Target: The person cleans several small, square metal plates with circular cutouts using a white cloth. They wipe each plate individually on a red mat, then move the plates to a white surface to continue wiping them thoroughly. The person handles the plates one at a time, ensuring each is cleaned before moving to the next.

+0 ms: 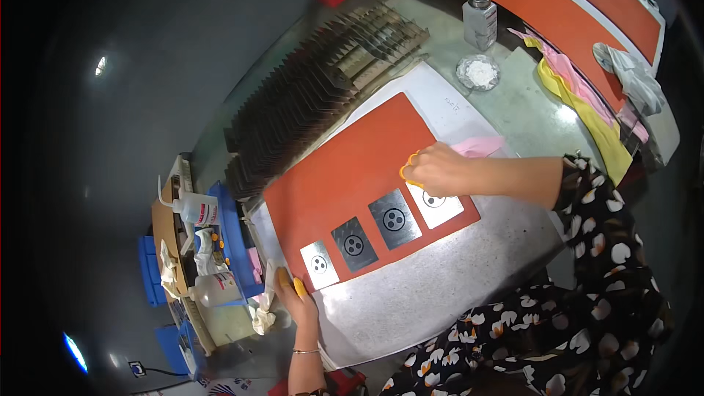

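Note:
My right hand [438,169] is closed over the upper part of the rightmost metal plate [442,214], yellow covers on its fingertips. A pink cloth [478,147] sticks out from behind this hand and seems bunched in it; the grip itself is partly hidden. Three more plates with round dotted marks lie in a row: a dark one [384,229], another dark one [345,255] and a bright one [330,276]. All rest on an orange mat [352,154]. At the mat's lower left corner is my left hand [298,302], fingers slightly apart, also with yellow fingertip covers.
Beyond the mat stands a long rack of dark upright plates [293,110]. A capped bottle [480,26] and a glass dish of white powder [478,73] stand at the far right. Squeeze bottles [196,209] sit at the left. Yellow cloth [583,117] hangs at the right.

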`<state>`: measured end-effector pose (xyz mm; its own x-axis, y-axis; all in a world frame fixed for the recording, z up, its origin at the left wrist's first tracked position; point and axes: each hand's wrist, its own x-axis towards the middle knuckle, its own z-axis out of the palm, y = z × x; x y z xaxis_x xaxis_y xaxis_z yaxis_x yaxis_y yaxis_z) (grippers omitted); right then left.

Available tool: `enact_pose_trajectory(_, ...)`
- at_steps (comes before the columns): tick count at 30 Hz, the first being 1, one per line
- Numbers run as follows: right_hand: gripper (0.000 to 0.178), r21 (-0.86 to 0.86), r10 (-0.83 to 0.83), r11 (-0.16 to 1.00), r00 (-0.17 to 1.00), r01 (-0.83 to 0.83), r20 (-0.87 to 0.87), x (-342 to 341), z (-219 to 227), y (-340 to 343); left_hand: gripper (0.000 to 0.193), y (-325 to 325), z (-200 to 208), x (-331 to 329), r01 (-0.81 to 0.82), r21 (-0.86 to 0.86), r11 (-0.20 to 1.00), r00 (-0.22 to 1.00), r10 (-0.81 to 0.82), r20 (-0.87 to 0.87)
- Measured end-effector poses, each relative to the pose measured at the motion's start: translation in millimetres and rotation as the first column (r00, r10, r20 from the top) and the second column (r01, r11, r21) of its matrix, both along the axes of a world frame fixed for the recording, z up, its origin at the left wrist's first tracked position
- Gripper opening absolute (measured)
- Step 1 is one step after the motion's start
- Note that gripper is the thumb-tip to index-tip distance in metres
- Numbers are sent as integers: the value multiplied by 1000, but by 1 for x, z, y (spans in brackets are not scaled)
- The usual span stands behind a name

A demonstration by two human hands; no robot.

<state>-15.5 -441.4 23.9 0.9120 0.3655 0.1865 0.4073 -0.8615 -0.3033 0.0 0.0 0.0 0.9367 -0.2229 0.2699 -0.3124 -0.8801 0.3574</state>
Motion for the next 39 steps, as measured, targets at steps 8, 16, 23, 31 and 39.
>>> enact_pose_trajectory(8,8,55,9,998,999,-6,-49,-6,8,8,37,-3,-2,-5,54,27,998,997,-55,51)
enact_pose_trajectory(16,8,51,-69,996,994,73,-82,-8,7,-14,37,-1,-3,6,7,-88,996,1000,-5,21)
enact_pose_trajectory(23,10,246,-168,952,983,182,-78,-36,12,-53,33,-2,-1,1,11,-53,999,999,-9,36)
enact_pose_trajectory(31,7,57,-89,994,996,89,6,-20,-4,-23,36,-5,4,1,16,-59,998,1000,-15,6)
enact_pose_trajectory(39,9,85,-124,989,992,124,2,-31,1,-14,37,1,-4,4,21,-106,994,1000,-21,-4)
